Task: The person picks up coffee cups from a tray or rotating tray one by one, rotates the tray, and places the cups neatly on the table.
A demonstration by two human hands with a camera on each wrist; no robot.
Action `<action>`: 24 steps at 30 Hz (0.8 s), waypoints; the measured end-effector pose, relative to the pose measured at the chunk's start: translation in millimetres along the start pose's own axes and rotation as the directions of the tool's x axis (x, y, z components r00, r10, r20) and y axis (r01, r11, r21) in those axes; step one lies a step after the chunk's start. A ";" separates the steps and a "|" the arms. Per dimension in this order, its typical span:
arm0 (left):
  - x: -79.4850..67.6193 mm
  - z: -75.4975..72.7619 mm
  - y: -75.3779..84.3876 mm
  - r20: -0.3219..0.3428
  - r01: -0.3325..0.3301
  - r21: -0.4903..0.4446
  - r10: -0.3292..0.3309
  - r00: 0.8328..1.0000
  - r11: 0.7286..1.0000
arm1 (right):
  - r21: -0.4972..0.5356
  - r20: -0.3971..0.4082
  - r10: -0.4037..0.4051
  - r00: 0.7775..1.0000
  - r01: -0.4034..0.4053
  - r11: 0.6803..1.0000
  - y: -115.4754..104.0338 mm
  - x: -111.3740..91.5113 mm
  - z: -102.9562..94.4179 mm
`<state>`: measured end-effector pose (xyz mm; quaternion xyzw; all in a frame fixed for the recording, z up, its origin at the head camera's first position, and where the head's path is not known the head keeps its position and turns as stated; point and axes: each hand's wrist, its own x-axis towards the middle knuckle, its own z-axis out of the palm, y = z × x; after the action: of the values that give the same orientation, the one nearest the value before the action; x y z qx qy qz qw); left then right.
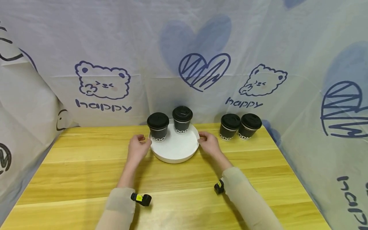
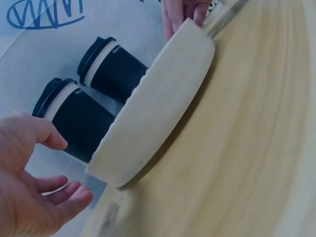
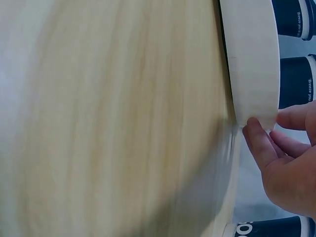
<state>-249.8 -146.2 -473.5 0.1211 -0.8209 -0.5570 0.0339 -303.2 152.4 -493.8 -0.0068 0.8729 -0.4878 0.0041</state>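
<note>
Your round white tray (image 1: 179, 148) is in the middle of the head view. Two black cups with lids stand on it, the left cup (image 1: 158, 130) and the back cup (image 1: 182, 121). Your right hand (image 1: 210, 144) pinches the tray's right edge with thumb and fingers. Your left hand (image 1: 138, 149) is by its left edge, thumb and fingers spread apart. Two more cups (image 1: 229, 128) stand close together on the table (image 1: 86, 166), right of the middle.

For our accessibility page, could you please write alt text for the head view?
A right hand pinches a round white tray bearing two black lidded takeaway cups, with the left hand opposite. Two matching cups stand to the right on the wood-grain table.
</note>
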 end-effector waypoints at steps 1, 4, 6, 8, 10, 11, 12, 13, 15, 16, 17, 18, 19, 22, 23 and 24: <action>-1.9 2.0 -1.0 0.001 0.009 -0.010 -0.009 1.000 1.000 | 0.004 0.000 0.006 1.000 -0.006 1.000 -0.1 -0.9 0.1; -6.7 7.6 -4.0 0.005 0.021 -0.029 -0.020 1.000 0.999 | 0.015 -0.002 0.020 1.000 -0.020 1.000 -0.3 -4.2 0.3; -8.8 10.9 -5.9 0.008 0.021 -0.035 -0.020 1.000 0.999 | 0.026 -0.007 0.023 1.000 -0.022 0.999 -0.8 -6.8 0.7; -10.4 13.6 -6.9 0.002 0.017 -0.037 -0.017 1.000 0.999 | 0.051 -0.012 0.029 0.999 -0.029 0.998 -2.1 -10.0 1.5; -11.9 15.6 -7.4 -0.004 0.014 -0.035 -0.014 1.000 0.999 | 0.087 -0.014 0.041 0.999 -0.039 0.995 -4.4 -13.4 2.7; -12.4 16.4 -7.7 -0.004 0.014 -0.038 -0.014 1.000 0.999 | 0.103 -0.017 0.045 0.999 -0.043 0.994 -5.2 -15.1 3.6; -13.0 16.9 -7.7 -0.007 0.013 -0.039 -0.013 1.000 0.999 | 0.116 -0.018 0.051 0.999 -0.048 0.992 -6.6 -16.9 4.4; -13.7 17.3 -7.5 -0.010 0.012 -0.041 -0.012 1.000 0.999 | 0.122 -0.021 0.052 0.998 -0.049 0.991 -7.5 -18.3 5.0; -14.7 18.0 -7.1 -0.013 0.012 -0.043 -0.013 1.000 0.999 | 0.133 -0.027 0.049 0.998 -0.045 0.990 -8.9 -20.5 6.0; -15.1 18.2 -6.7 -0.012 0.011 -0.047 -0.012 1.000 0.999 | 0.131 -0.033 0.043 0.999 -0.039 0.991 -8.8 -21.1 6.4; -15.4 18.5 -6.4 -0.012 0.009 -0.052 -0.009 1.000 0.999 | 0.128 -0.039 0.040 0.998 -0.034 0.991 -8.6 -21.8 6.7; -15.4 18.9 -6.3 -0.013 0.008 -0.056 -0.009 1.000 0.998 | 0.125 -0.043 0.037 0.998 -0.032 0.992 -8.7 -22.4 6.7; -15.4 19.3 -6.5 -0.011 0.008 -0.060 -0.009 1.000 0.998 | 0.121 -0.048 0.037 0.998 -0.031 0.992 -8.3 -22.7 6.7; -14.5 20.6 -7.5 -0.005 0.009 -0.066 -0.009 1.000 0.998 | 0.104 -0.054 0.036 0.998 -0.030 0.994 -7.1 -23.4 5.5; -14.0 21.1 -8.0 -0.003 0.011 -0.065 -0.011 1.000 0.998 | 0.102 -0.054 0.040 0.998 -0.034 0.994 -6.8 -23.4 4.8; -13.5 21.5 -8.5 -0.002 0.013 -0.063 -0.013 1.000 0.998 | 0.097 -0.052 0.042 0.998 -0.036 0.995 -6.5 -23.3 4.0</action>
<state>-239.4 -126.5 -488.4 0.1262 -0.8021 -0.5827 0.0350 -279.8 145.9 -490.3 0.0237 0.8483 -0.5288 -0.0097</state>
